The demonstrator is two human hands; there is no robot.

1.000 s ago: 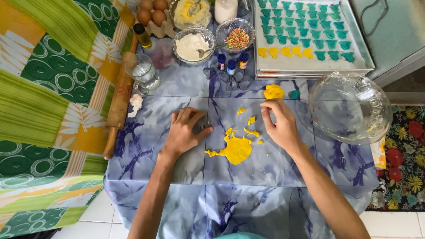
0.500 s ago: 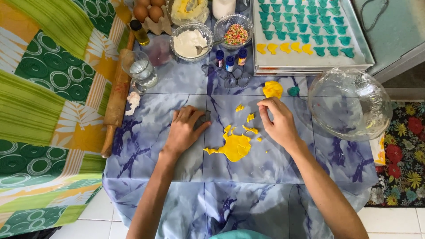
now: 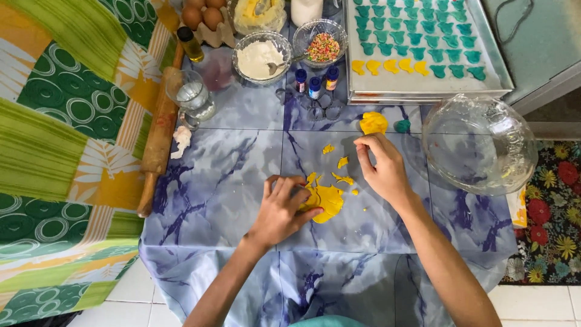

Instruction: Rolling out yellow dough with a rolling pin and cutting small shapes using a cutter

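A flat sheet of yellow dough (image 3: 328,200) lies on the blue marbled surface (image 3: 230,175). My left hand (image 3: 283,207) presses down on its left edge, fingers bunched over something small that I cannot make out. My right hand (image 3: 382,169) hovers just right of the dough with fingertips pinched near small yellow scraps (image 3: 342,162). A yellow dough lump (image 3: 373,123) and a small teal lump (image 3: 402,126) lie beyond my right hand.
A metal tray (image 3: 496,66) of teal and yellow cut shapes sits at the back right. A clear glass bowl (image 3: 478,145) stands right. A flour bowl (image 3: 261,57), sprinkles bowl (image 3: 322,43), small colouring bottles (image 3: 315,82), a glass (image 3: 192,95), eggs (image 3: 203,15) and a rolling pin (image 3: 158,136) line the back and left.
My left hand has slid right onto the edge of the yellow dough sheet. My right hand has shifted slightly, staying by the scraps.
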